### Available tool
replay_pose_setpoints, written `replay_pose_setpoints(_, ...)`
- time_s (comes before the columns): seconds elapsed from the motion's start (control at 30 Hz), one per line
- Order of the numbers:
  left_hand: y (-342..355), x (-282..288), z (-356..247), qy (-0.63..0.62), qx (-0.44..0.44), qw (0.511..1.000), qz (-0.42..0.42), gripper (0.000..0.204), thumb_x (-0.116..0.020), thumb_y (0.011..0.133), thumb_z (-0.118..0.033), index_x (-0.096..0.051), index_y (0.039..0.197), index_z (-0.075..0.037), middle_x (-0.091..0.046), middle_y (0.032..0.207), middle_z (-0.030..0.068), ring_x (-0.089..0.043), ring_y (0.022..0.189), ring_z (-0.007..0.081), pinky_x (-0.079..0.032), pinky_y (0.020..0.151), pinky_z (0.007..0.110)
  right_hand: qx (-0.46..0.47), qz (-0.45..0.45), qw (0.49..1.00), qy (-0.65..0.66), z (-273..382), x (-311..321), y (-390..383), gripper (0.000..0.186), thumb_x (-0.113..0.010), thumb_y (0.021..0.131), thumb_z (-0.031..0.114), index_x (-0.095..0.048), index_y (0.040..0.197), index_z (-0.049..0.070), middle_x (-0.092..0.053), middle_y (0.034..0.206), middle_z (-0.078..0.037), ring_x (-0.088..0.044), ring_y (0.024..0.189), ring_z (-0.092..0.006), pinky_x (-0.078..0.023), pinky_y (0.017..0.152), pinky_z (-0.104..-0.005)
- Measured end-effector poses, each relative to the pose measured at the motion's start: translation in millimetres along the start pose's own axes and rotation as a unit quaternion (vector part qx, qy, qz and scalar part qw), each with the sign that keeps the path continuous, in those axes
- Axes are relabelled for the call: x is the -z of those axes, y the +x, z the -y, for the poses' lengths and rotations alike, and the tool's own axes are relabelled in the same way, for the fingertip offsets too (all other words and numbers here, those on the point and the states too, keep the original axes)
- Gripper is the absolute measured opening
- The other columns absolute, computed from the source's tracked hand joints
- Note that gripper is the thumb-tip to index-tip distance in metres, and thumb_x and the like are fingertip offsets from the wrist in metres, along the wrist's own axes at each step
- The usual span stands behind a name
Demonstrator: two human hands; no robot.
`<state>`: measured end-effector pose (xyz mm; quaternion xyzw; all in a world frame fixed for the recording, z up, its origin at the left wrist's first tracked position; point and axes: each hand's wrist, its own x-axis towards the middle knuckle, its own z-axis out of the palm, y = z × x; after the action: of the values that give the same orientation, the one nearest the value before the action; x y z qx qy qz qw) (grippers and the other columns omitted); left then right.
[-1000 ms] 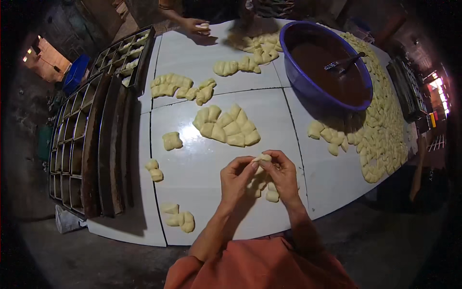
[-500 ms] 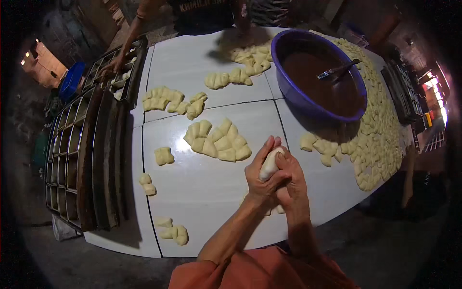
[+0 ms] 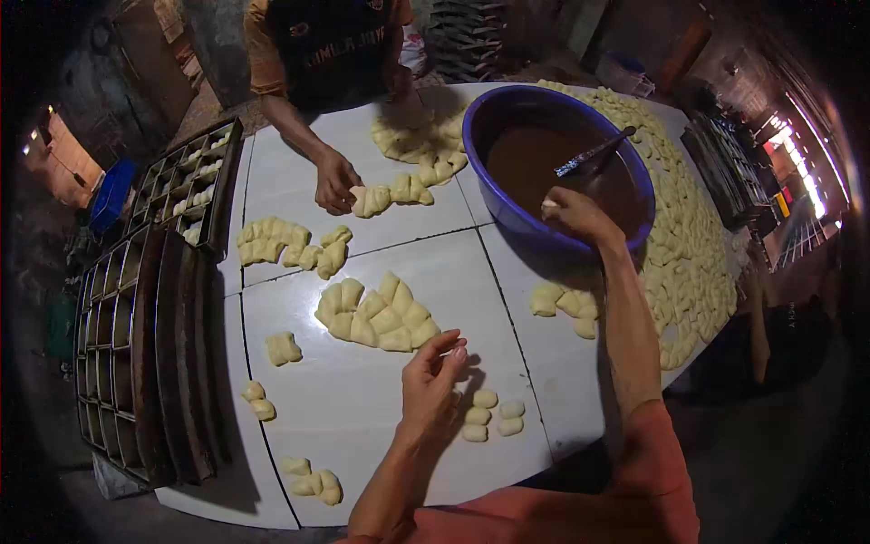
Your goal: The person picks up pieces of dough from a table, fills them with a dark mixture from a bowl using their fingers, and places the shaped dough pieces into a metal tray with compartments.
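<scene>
My left hand (image 3: 435, 376) is over the white tabletop, its fingers loosely bent and apart, with no dough visible in it. Close to its fingertips lies a cluster of pale yellow dough pieces (image 3: 390, 319). Beside the wrist sit several small dough rolls (image 3: 477, 416). My right hand (image 3: 580, 216) reaches over the near side of a purple tub (image 3: 489, 192) of brown filling (image 3: 526, 163). Its fingers are pinched together, a small pale bit showing at the tips; what it is I cannot make out. A spoon-like utensil (image 3: 594, 152) rests in the filling.
Compartmented metal trays (image 3: 113, 335) line the left edge; another tray (image 3: 186, 186) holds pale pieces. Many dough pieces (image 3: 684, 272) cover the right side. Across the table, a co-worker's hand (image 3: 337, 184) touches a dough strip (image 3: 394, 193). Other dough groups (image 3: 281, 243) lie at left.
My hands have parted from the white dough lump they pressed together. The right moved up over the tub, the left down-left. The co-worker's hand left the tray for the dough strip.
</scene>
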<state>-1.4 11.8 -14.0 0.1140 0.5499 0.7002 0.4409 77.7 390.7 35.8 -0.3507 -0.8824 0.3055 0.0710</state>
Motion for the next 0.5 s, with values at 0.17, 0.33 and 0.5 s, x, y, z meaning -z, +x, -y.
replay_pose_setpoints(0.17, -5, 5, 7, 0.080, 0.008, 0.995, 0.066, 0.036, -0.064, 0.098, -0.016, -0.060, 0.130, 0.000, -0.068, 0.118, 0.0136, -0.066, 0.099, 0.0147, -0.052, 0.084, 0.028, 0.015, 0.097, 0.994, -0.050, 8, -5, 0, 0.028, -0.063, 0.089, 0.027, -0.068, 0.102, 0.003, -0.069, 0.096, -0.013, -0.063, 0.091, -0.0245, -0.047, 0.082, -0.0389)
replay_pose_setpoints(0.33, -2, -12, -3, 0.057, 0.054, 0.994, 0.080, 0.038, -0.064, 0.098, -0.022, -0.061, 0.129, 0.001, -0.070, 0.113, 0.0139, -0.068, 0.095, 0.0179, -0.052, 0.076, 0.029, -0.015, -0.004, 0.993, 0.115, 45, 10, -32, 0.026, -0.064, 0.095, 0.028, -0.066, 0.100, 0.003, -0.066, 0.087, -0.005, -0.060, 0.078, -0.0125, -0.048, 0.073, -0.0299)
replay_pose_setpoints(0.5, 13, -40, -12, 0.012, 0.054, 0.990, 0.133, 0.040, -0.064, 0.099, -0.024, -0.059, 0.132, -0.002, -0.063, 0.125, 0.0120, -0.062, 0.107, 0.0168, -0.050, 0.089, 0.031, 0.017, -0.061, 0.894, 0.444, 72, -16, -76, 0.021, -0.064, 0.098, 0.024, -0.060, 0.103, 0.005, -0.066, 0.088, -0.005, -0.065, 0.075, -0.0106, -0.053, 0.064, -0.0236)
